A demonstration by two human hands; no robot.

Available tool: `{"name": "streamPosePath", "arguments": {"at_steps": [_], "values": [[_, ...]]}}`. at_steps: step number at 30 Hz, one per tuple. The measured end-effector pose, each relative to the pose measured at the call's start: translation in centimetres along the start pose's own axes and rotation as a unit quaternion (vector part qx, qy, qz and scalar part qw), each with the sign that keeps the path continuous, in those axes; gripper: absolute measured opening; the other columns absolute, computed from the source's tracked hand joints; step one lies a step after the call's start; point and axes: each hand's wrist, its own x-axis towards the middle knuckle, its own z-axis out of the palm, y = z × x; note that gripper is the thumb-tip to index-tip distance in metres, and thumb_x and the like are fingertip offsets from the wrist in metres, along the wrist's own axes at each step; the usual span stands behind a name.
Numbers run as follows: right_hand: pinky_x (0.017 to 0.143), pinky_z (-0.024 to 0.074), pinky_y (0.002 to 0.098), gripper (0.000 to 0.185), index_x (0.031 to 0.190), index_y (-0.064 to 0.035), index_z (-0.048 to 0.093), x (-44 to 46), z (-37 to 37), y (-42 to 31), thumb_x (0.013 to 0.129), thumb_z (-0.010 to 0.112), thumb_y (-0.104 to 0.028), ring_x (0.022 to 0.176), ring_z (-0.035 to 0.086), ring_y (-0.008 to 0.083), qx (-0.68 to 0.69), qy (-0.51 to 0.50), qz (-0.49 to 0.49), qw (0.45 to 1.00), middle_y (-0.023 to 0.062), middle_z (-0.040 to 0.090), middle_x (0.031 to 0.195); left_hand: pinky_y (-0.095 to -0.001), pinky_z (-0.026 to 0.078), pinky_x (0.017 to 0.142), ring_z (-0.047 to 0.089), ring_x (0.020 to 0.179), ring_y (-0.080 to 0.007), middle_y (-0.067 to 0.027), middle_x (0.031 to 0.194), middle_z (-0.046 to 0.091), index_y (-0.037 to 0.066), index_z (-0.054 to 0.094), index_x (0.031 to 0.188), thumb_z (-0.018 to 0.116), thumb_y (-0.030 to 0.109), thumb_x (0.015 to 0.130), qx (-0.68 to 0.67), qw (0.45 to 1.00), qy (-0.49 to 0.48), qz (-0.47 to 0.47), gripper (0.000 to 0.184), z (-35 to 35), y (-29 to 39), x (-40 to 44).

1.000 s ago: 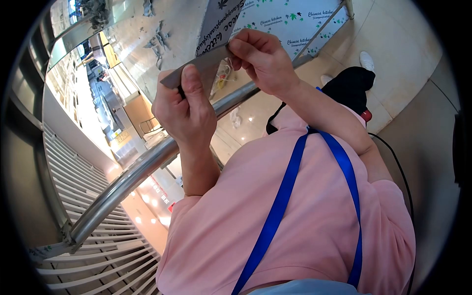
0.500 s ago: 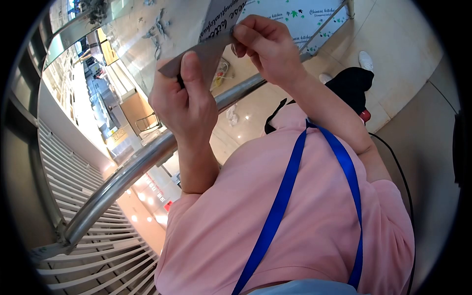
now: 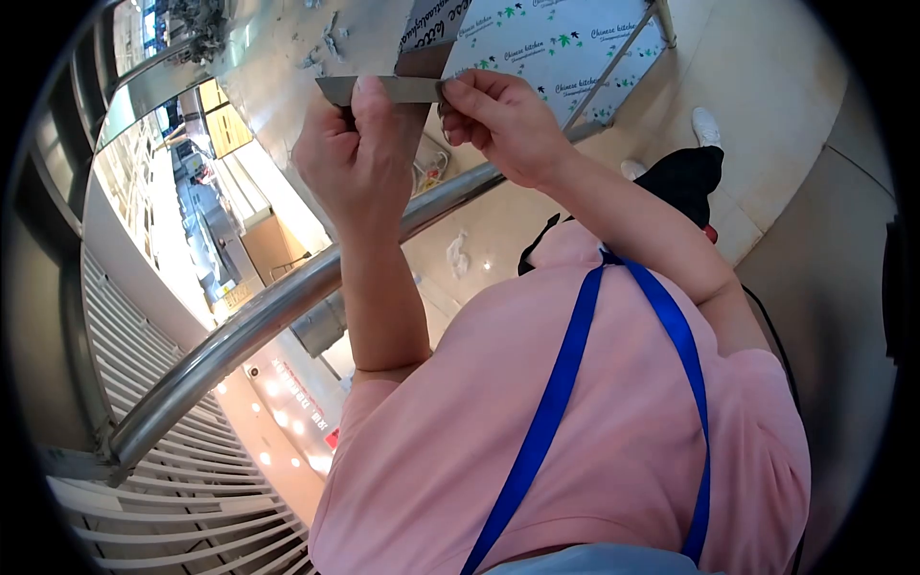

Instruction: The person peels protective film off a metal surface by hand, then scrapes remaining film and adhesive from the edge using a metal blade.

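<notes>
My left hand (image 3: 355, 158) is closed, its thumb pressed on a grey strip of sheet (image 3: 407, 90) that looks like the folded edge of a larger printed sheet (image 3: 433, 24). That sheet has dark lettering on its face and a plain grey-brown back. At the strip's right end, my right hand (image 3: 508, 125) pinches the edge between thumb and fingers. A small dark bit shows at its fingertips; what it is I cannot make out. Beyond both hands, a white panel (image 3: 537, 48) carries green leaf prints and the words "Chinese kitchen".
A round metal rail (image 3: 259, 316) runs diagonally below my hands. White slats (image 3: 192, 489) lie at lower left. Grey scraps (image 3: 331, 38) are on the surface at the top. White shoes (image 3: 706, 127) and black cloth (image 3: 680, 177) appear at right, by a dark cable (image 3: 767, 316).
Both hands have shifted slightly, still gripping the grey sheet. Its folded edge now shows as a narrower, straighter strip, and more of the printed panel is visible at the top.
</notes>
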Motion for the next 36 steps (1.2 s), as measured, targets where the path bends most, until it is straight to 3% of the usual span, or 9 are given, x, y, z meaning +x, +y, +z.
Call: {"name": "streamPosePath", "arguments": {"at_steps": [4, 11, 23, 26, 27, 29, 32, 35, 36], "values": [[0.054, 0.041, 0.0209, 0.018, 0.073, -0.0019, 0.051, 0.7, 0.0, -0.4, 0.082, 0.052, -0.018, 0.056, 0.049, 0.0094, 0.065, -0.002, -0.014, 0.998, 0.0033, 0.052, 0.065, -0.0179, 0.03, 0.04, 0.039, 0.044, -0.0034, 0.0015, 0.049, 0.045, 0.004, 0.048, 0.062, 0.05, 0.019, 0.082, 0.01, 0.999, 0.016, 0.027, 0.025, 0.8, 0.3, 0.1], [0.053, 0.0406, 0.0207, 0.018, 0.071, -0.0022, 0.051, 1.1, 0.4, -1.0, 0.082, 0.052, -0.017, 0.056, 0.049, 0.0097, 0.1, 0.017, -0.017, 0.995, 0.0035, 0.052, 0.064, -0.0201, 0.033, 0.037, 0.043, 0.04, -0.0056, -0.0016, 0.048, 0.047, 0.002, 0.047, 0.064, 0.049, 0.02, 0.083, 0.074, 0.995, 0.019, 0.067, 0.026, 1.5, 0.7, 1.0], [0.055, 0.0401, 0.0205, 0.018, 0.073, -0.004, 0.05, 1.3, 1.5, -1.1, 0.083, 0.051, -0.02, 0.058, 0.048, 0.0098, 0.076, 0.006, -0.012, 0.997, 0.0024, 0.051, 0.066, -0.0188, 0.032, 0.033, 0.043, 0.037, -0.0065, -0.0035, 0.046, 0.046, 0.0, 0.047, 0.063, 0.048, 0.017, 0.083, 0.077, 0.993, 0.019, 0.089, 0.026, 0.4, 0.8, 1.6], [0.053, 0.0401, 0.0232, 0.02, 0.077, -0.0001, 0.053, 1.1, 1.6, -2.0, 0.081, 0.054, -0.02, 0.058, 0.049, 0.0093, -0.034, 0.038, -0.025, 0.998, 0.004, 0.053, 0.065, -0.0176, 0.03, 0.033, 0.041, 0.037, -0.0057, -0.0034, 0.048, 0.047, 0.0, 0.047, 0.063, 0.048, 0.015, 0.083, 0.016, 0.997, 0.01, 0.071, 0.024, -0.2, 0.3, 1.5], [0.054, 0.0402, 0.0242, 0.018, 0.078, -0.001, 0.054, 0.9, 1.5, -2.2, 0.079, 0.055, -0.019, 0.058, 0.049, 0.0111, -0.133, 0.055, -0.083, 0.986, 0.0046, 0.053, 0.065, -0.017, 0.03, 0.033, 0.04, 0.037, -0.0054, -0.0033, 0.049, 0.047, 0.001, 0.047, 0.063, 0.048, 0.013, 0.082, -0.029, 0.998, 0.007, 0.062, 0.023, -0.6, -0.2, 1.4], [0.055, 0.0403, 0.0263, 0.016, 0.08, -0.0029, 0.054, 0.4, 0.7, -2.6, 0.076, 0.059, -0.018, 0.059, 0.05, 0.0146, -0.329, 0.083, -0.196, 0.92, 0.0057, 0.053, 0.067, -0.0161, 0.028, 0.033, 0.039, 0.037, -0.005, -0.0022, 0.05, 0.046, 0.002, 0.047, 0.062, 0.049, 0.011, 0.081, -0.108, 0.993, 0.043, 0.03, 0.021, -0.5, -0.7, 0.7], [0.057, 0.0412, 0.0292, 0.018, 0.08, -0.006, 0.054, 0.8, 0.4, -3.8, 0.067, 0.065, -0.014, 0.061, 0.05, 0.021, -0.531, 0.087, -0.512, 0.67, 0.0063, 0.052, 0.07, -0.0164, 0.027, 0.034, 0.035, 0.037, -0.0048, 0.0005, 0.048, 0.04, 0.003, 0.044, 0.06, 0.047, 0.009, 0.079, -0.211, 0.968, 0.128, -0.044, 0.019, -0.2, -1.0, -0.2], [0.059, 0.042, 0.0311, 0.021, 0.077, -0.0072, 0.053, 1.5, 0.4, -4.2, 0.061, 0.066, -0.01, 0.065, 0.05, 0.0247, -0.607, 0.051, -0.562, 0.56, 0.0065, 0.053, 0.073, -0.019, 0.027, 0.035, 0.03, 0.036, -0.0061, 0.0015, 0.045, 0.034, 0.005, 0.041, 0.062, 0.041, 0.016, 0.08, -0.423, 0.895, 0.107, -0.093, 0.021, -1.1, -3.2, -0.4], [0.059, 0.0422, 0.0312, 0.02, 0.077, -0.007, 0.053, 1.5, 0.4, -4.2, 0.061, 0.065, -0.01, 0.066, 0.051, 0.0243, -0.626, 0.056, -0.557, 0.543, 0.0064, 0.053, 0.073, -0.0192, 0.027, 0.035, 0.03, 0.036, -0.0064, 0.0011, 0.046, 0.034, 0.005, 0.041, 0.063, 0.041, 0.017, 0.08, -0.426, 0.891, 0.124, -0.096, 0.02, -0.8, -3.2, -0.5]]}}
